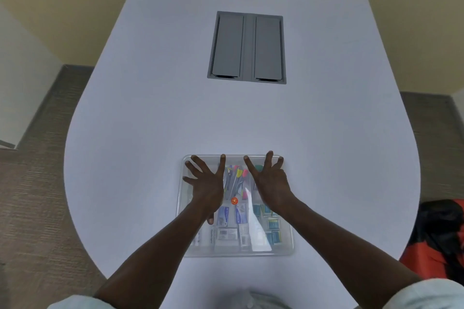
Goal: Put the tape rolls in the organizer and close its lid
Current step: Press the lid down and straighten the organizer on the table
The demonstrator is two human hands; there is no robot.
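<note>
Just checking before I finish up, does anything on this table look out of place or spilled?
Nothing stands out. The clear organizer sits square on the white table, lid down, with the left hand and right hand spread flat on it. No loose tape rolls show.

A white desk (175,83) with a rounded near edge carries a grey double-flap hatch (246,47) set into its top. Brown carpet (37,195) lies around it; an orange-and-black bag (437,241) sits on the right.

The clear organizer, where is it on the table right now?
Head view: the organizer sits at the table's near edge, centred, under both spread hands.
</note>
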